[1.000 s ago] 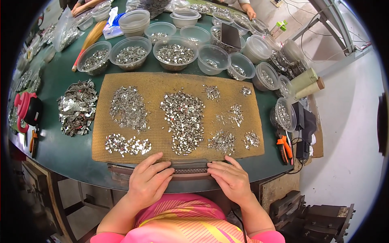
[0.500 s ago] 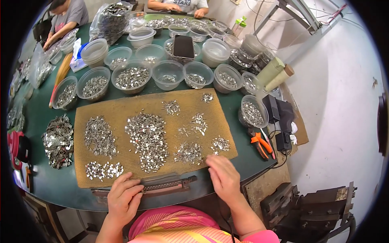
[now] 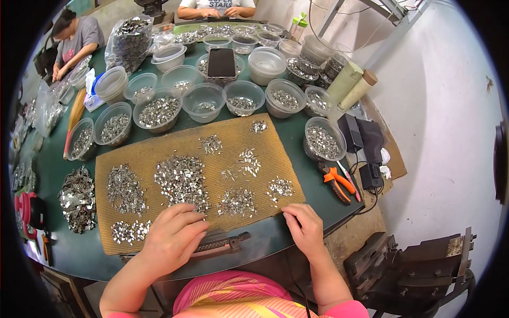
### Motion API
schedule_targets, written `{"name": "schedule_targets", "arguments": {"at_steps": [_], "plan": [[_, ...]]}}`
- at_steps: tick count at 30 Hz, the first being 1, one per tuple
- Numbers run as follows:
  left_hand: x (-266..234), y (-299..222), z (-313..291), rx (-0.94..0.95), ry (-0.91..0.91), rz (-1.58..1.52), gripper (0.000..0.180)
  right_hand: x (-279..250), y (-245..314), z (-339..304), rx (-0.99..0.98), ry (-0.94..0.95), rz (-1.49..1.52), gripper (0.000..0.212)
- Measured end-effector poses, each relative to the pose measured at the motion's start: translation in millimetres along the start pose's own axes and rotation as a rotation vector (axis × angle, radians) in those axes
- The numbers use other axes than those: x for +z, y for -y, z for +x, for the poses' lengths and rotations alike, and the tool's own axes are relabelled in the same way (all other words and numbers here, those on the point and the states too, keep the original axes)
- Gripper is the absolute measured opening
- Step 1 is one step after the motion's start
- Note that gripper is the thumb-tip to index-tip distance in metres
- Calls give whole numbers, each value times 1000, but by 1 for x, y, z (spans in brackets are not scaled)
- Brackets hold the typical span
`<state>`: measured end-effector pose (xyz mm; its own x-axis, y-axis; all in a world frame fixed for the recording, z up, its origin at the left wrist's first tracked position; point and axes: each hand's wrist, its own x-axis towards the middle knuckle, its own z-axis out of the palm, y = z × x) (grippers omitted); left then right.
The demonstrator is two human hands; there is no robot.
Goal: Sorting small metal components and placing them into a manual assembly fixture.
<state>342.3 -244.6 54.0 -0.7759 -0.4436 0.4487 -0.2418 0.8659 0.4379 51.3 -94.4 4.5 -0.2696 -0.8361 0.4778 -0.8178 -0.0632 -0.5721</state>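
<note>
My left hand [image 3: 177, 231] reaches over the near edge of a tan textured mat [image 3: 154, 146], fingers bent together at the lower end of the central pile of small metal pieces [image 3: 181, 180]. Any piece in its fingertips is hidden. My right hand [image 3: 306, 227] rests at the mat's near right corner, its thumb and fingers drawn together beside a small pile of shiny pieces [image 3: 279, 189]. Whatever it pinches is too small to make out. Below my left hand lies a long dark metal strip fixture [image 3: 228, 245] with a toothed track along the table edge, partly covered by that hand.
Clear plastic tubs [image 3: 159, 110] of metal pieces line the mat's far side. A phone [image 3: 221, 63] lies on one tub. Orange-handled pliers [image 3: 338, 183] lie at the right, and a heap of metal strips [image 3: 77, 200] at the left. Two people sit across the table.
My left hand has moved up and right from the strip fixture to the central pile. My right hand has shifted slightly right and down. The whole view has shifted a little.
</note>
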Motion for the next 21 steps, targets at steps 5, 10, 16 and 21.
{"name": "schedule_targets", "arguments": {"at_steps": [5, 10, 16, 21], "plan": [[25, 0, 37, 133, 48, -42, 22, 8, 0, 9, -4, -32, -61, 12], [56, -3, 69, 162, 117, -79, 18, 10, 1, 11, -36, -8, -156, 14], [94, -4, 92, 182, 212, -118, 11, 4, 0, 13, -59, 48, -203, 16], [116, -9, 101, 164, 253, -132, 11, 4, -6, 14, -44, 65, -173, 17]]}}
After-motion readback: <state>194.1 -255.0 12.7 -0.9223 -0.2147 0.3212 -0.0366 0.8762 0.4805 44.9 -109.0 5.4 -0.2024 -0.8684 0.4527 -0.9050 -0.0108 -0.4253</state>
